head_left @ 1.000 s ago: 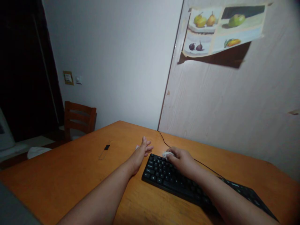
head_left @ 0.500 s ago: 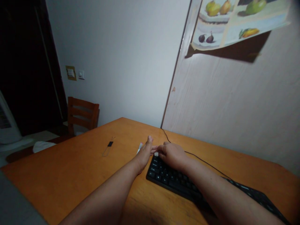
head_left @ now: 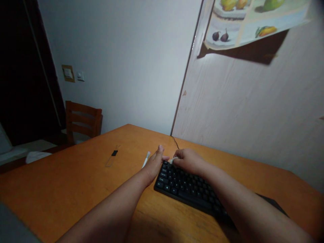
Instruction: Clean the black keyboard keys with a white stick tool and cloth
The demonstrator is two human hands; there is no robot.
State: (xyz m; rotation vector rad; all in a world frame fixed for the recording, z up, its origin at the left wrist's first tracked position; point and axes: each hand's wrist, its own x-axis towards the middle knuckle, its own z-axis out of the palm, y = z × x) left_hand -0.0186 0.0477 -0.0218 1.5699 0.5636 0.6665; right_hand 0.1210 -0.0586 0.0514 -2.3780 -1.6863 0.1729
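Right hand [head_left: 188,161]: fingers pinched on a white cloth [head_left: 173,160] at the keyboard [head_left: 186,189] corner – centre frame.
Left hand [head_left: 154,163]: loosely spread beside it, holding nothing.
Left of centre: clip [head_left: 114,153], white stick [head_left: 145,160].
Table [head_left: 71,182]: orange.

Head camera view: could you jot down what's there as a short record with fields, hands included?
Surface: orange wooden table
Left hand: open, resting at the left end of the black keyboard
Right hand: closed on a small white wad, pressed to the keyboard's top-left corner
Beside left hand: small white object, identity unclear
Cable: runs from keyboard toward the wall
Also on table: black clip
Background: wooden chair, fruit poster
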